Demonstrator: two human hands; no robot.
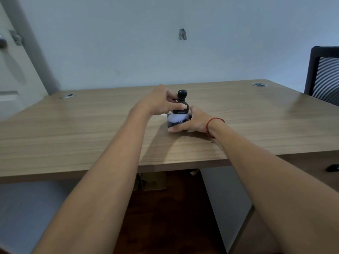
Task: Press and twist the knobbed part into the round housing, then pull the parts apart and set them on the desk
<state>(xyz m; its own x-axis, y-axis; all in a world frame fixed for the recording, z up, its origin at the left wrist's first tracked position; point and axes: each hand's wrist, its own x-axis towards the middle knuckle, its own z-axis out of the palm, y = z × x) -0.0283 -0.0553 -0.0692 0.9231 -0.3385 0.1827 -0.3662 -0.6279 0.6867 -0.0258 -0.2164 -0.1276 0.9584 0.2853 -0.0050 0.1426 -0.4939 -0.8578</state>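
A small object with a black knobbed top (182,99) and a pale, rounded lower part over a dark base (177,120) stands on the wooden desk (91,129). My left hand (161,101) grips the black upper part, thumb across its front and fingers behind it. My right hand (192,121) holds the lower part from the right, thumb along the base at the front. A red string circles my right wrist (213,121).
Two round cable grommets sit in the desk's far corners, one left (67,96) and one right (259,84). A black mesh chair (324,77) stands at the right. A door (11,61) is at the left, a cardboard box (152,181) under the desk.
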